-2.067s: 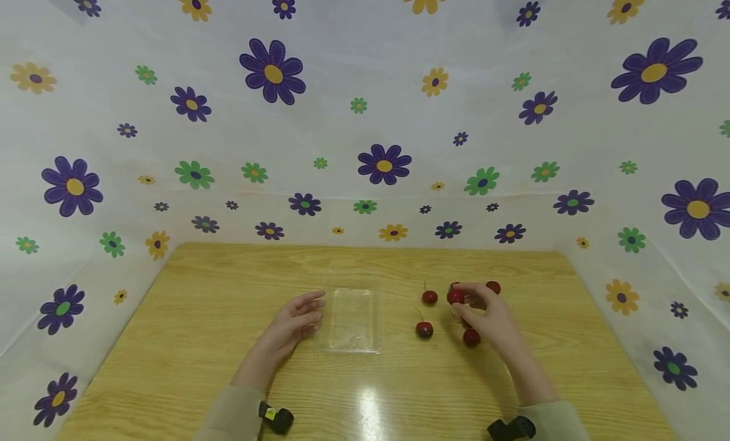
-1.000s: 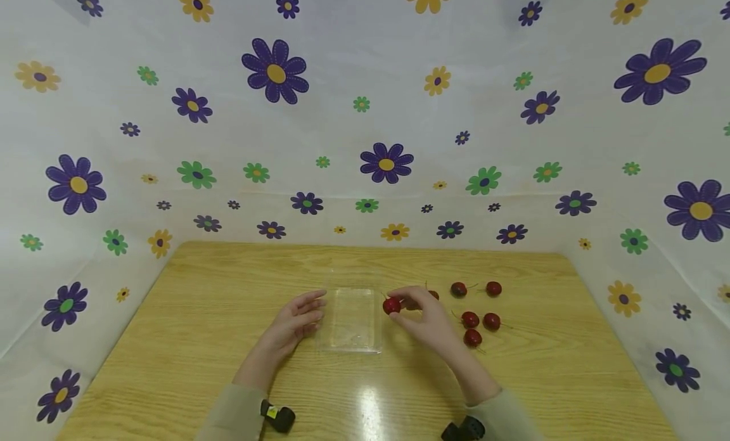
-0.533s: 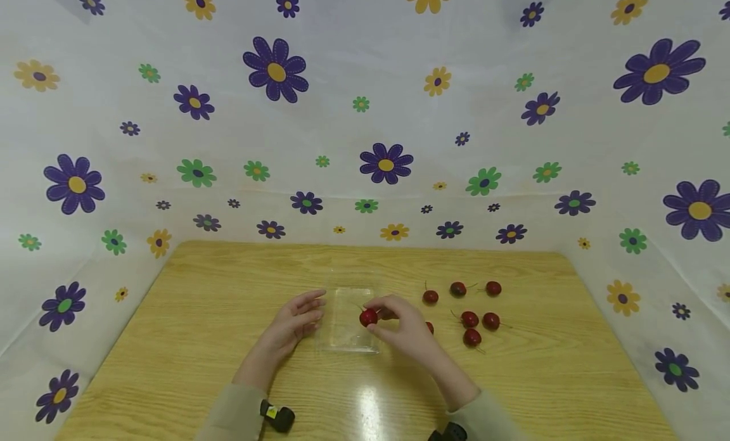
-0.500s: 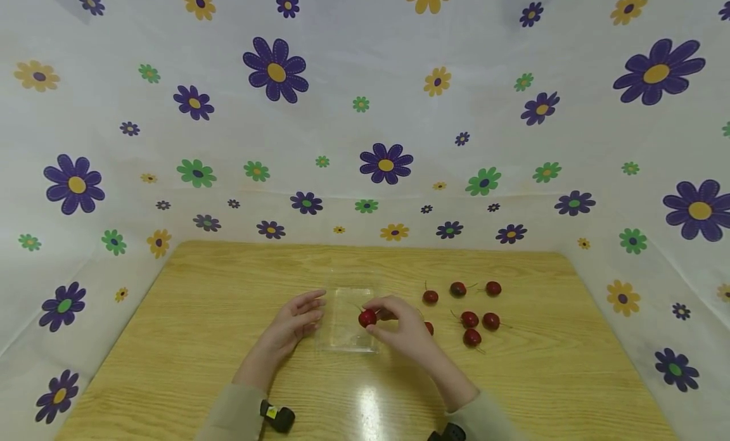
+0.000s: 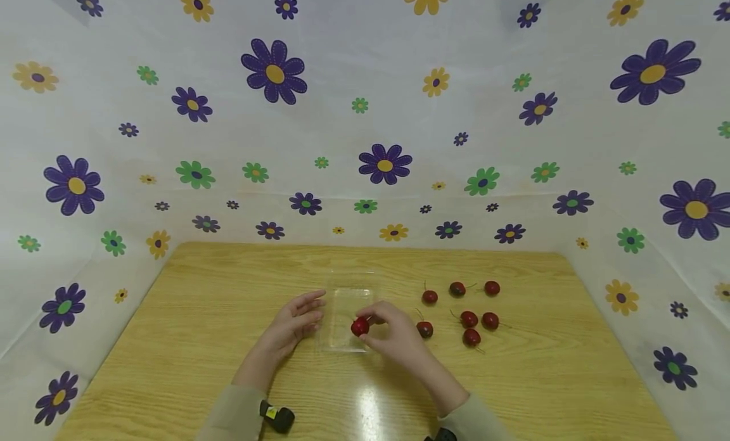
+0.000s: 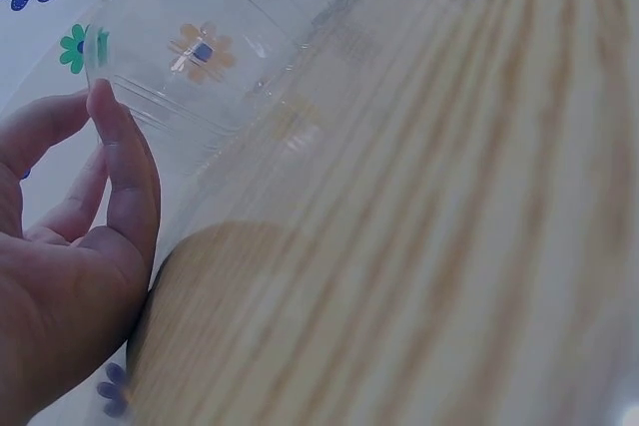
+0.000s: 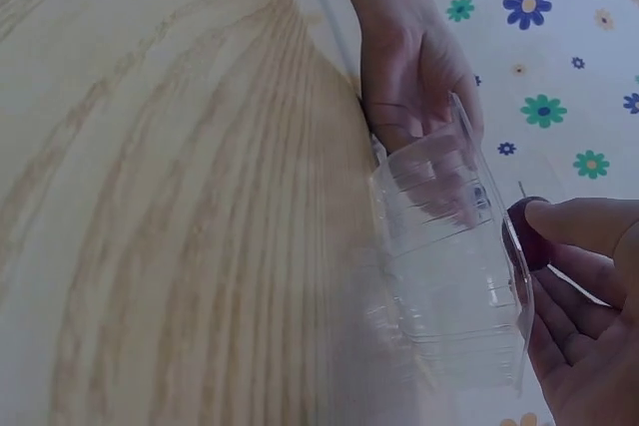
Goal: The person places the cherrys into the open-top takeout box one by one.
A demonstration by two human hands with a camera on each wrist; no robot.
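Observation:
A clear plastic box (image 5: 348, 301) stands mid-table, its walls ribbed in the right wrist view (image 7: 449, 276). My right hand (image 5: 393, 336) pinches a dark red cherry (image 5: 360, 327) between thumb and fingers, over the near right part of the box. In the right wrist view the cherry (image 7: 527, 234) shows at the box's rim, a short stem pointing up. My left hand (image 5: 295, 320) lies along the box's left side, fingers relaxed; in the left wrist view its fingertips (image 6: 103, 97) are right at the box's rim.
Several stemmed cherries lie right of the box, among them a near-left one (image 5: 424, 329) beside my right hand and a far-right one (image 5: 492, 288). The wooden table (image 5: 228, 276) ends at a flower-printed sheet (image 5: 319, 124) behind and at both sides.
My right hand has picked the cherry from the group at the right and carried it left over the box, lately a little nearer to me. The left hand has stayed put.

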